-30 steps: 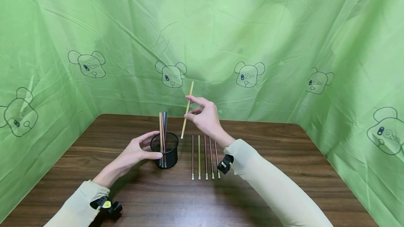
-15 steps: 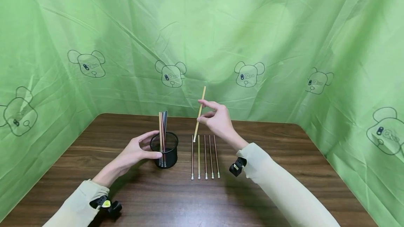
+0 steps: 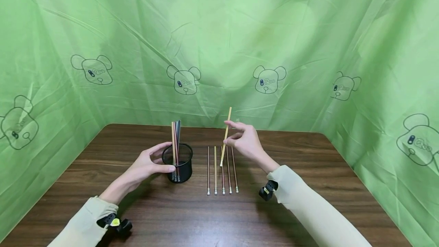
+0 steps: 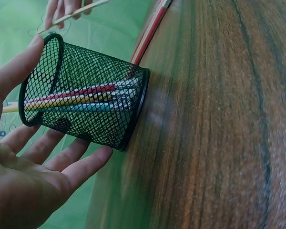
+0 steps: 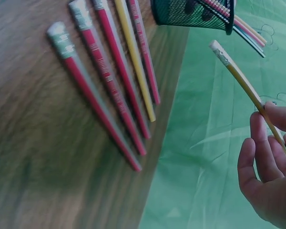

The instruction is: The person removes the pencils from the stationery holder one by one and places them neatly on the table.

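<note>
My left hand (image 3: 147,163) holds a black mesh pencil cup (image 3: 185,171), thumb at the rim and fingers round its far side. Several pencils (image 3: 173,136) stand in the cup, eraser ends down, leaning to its left side. My right hand (image 3: 248,142) pinches a yellow pencil (image 3: 229,115) between thumb and fingers, its white eraser end pointing down. In the head view that pencil overlaps a row on the table, made up of several red pencils (image 5: 97,107) and one yellow pencil (image 3: 215,170). Their erasers face the near side.
The brown wooden table (image 3: 164,216) ends at a green cloth (image 3: 223,41) printed with bear heads, hung behind and at both sides. Each wrist carries a black strapped camera, such as the right wrist camera (image 3: 267,190).
My right hand has moved right and downward with the yellow pencil, from beside the cup to over the row. The left hand stays on the cup.
</note>
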`<state>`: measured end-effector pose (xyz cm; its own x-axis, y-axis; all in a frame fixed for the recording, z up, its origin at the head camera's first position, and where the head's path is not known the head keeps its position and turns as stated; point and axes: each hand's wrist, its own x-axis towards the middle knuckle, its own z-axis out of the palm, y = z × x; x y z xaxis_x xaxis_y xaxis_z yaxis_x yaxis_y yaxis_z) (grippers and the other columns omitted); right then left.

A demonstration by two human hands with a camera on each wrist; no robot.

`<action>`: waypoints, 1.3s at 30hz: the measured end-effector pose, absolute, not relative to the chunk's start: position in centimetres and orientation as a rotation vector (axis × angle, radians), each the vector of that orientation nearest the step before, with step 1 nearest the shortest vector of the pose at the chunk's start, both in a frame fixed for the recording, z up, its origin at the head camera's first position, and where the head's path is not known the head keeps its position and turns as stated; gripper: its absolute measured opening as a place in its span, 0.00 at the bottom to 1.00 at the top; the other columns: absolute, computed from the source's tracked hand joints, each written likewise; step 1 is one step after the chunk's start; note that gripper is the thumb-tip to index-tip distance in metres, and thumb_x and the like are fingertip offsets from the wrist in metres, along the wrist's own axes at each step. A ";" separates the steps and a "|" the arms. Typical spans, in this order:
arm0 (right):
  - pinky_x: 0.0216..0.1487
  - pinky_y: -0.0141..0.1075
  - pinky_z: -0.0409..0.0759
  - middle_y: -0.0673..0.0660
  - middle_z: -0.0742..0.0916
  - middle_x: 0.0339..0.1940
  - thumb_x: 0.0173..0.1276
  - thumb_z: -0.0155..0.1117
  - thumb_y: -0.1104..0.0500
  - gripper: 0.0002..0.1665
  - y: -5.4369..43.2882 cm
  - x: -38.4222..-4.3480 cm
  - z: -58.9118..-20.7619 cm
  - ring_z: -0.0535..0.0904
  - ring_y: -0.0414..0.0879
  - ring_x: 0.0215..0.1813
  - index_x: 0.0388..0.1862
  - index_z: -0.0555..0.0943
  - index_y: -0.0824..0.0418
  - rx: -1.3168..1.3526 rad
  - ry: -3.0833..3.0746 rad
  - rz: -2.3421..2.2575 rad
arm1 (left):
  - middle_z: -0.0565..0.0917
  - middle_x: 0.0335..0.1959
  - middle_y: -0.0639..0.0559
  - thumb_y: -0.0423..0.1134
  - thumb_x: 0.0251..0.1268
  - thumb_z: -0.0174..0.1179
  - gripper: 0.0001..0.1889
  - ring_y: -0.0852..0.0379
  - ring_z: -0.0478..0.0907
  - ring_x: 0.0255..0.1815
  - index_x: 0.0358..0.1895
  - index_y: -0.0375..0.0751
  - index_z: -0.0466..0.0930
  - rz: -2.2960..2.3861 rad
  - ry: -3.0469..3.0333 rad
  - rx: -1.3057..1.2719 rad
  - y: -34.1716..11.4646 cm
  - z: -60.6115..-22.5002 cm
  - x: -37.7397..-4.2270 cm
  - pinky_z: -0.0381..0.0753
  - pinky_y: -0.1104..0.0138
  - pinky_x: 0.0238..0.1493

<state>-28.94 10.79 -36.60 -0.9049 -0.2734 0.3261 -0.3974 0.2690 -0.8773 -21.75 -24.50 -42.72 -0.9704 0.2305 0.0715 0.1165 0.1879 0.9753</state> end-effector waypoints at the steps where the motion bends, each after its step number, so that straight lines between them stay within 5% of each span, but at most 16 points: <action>1: 0.37 0.36 0.86 0.65 0.84 0.61 0.58 0.79 0.73 0.38 11.0 -28.9 -36.8 0.91 0.55 0.42 0.69 0.83 0.57 0.636 -2.421 1.714 | 0.76 0.71 0.35 0.35 0.59 0.79 0.47 0.38 0.76 0.69 0.81 0.43 0.64 1.918 2.347 0.346 -24.5 -42.7 -21.8 0.76 0.66 0.61; 10: 0.37 0.35 0.85 0.61 0.86 0.59 0.56 0.79 0.73 0.39 13.3 -28.5 -38.7 0.91 0.51 0.39 0.68 0.84 0.55 0.544 -2.519 1.658 | 0.77 0.71 0.35 0.35 0.59 0.79 0.47 0.37 0.77 0.68 0.81 0.43 0.64 1.917 2.350 0.329 -24.5 -42.7 -21.7 0.77 0.67 0.59; 19: 0.51 0.43 0.86 0.64 0.88 0.57 0.55 0.78 0.75 0.39 15.2 -28.2 -40.1 0.91 0.48 0.35 0.68 0.83 0.63 0.546 -2.636 1.609 | 0.75 0.72 0.35 0.36 0.60 0.79 0.47 0.36 0.74 0.70 0.82 0.44 0.64 1.914 2.348 0.324 -24.7 -42.6 -21.5 0.75 0.68 0.60; 27: 0.35 0.35 0.77 0.63 0.88 0.59 0.54 0.80 0.72 0.39 16.3 -28.5 -40.8 0.67 0.38 0.15 0.67 0.84 0.59 0.499 -2.797 1.521 | 0.76 0.71 0.35 0.36 0.60 0.79 0.47 0.36 0.75 0.70 0.81 0.44 0.64 1.914 2.344 0.333 -24.5 -42.4 -21.5 0.76 0.67 0.59; 30: 0.42 0.38 0.77 0.60 0.89 0.55 0.52 0.81 0.70 0.38 16.5 -28.7 -41.1 0.72 0.43 0.23 0.66 0.86 0.58 0.497 -2.837 1.447 | 0.76 0.71 0.35 0.36 0.60 0.79 0.47 0.36 0.75 0.70 0.81 0.43 0.64 1.917 2.339 0.336 -24.5 -42.4 -21.5 0.76 0.67 0.59; 33: 0.57 0.46 0.77 0.56 0.90 0.50 0.50 0.82 0.69 0.38 16.6 -28.8 -41.6 0.82 0.51 0.44 0.64 0.87 0.59 0.501 -2.855 1.386 | 0.76 0.71 0.35 0.36 0.60 0.79 0.47 0.36 0.75 0.69 0.81 0.43 0.64 1.921 2.331 0.341 -24.5 -42.4 -21.5 0.77 0.67 0.59; 35: 0.67 0.53 0.73 0.56 0.91 0.49 0.49 0.82 0.69 0.38 16.7 -29.0 -41.8 0.79 0.56 0.62 0.64 0.86 0.61 0.520 -2.858 1.375 | 0.75 0.72 0.35 0.36 0.60 0.79 0.47 0.36 0.75 0.69 0.81 0.43 0.64 1.923 2.330 0.344 -24.5 -42.5 -21.6 0.77 0.67 0.59; 39: 0.73 0.58 0.67 0.56 0.91 0.48 0.49 0.82 0.70 0.38 16.8 -29.2 -42.0 0.76 0.59 0.70 0.63 0.86 0.62 0.525 -2.874 1.381 | 0.75 0.72 0.35 0.36 0.60 0.79 0.47 0.36 0.75 0.69 0.81 0.43 0.64 1.923 2.334 0.345 -24.5 -42.6 -21.6 0.77 0.67 0.58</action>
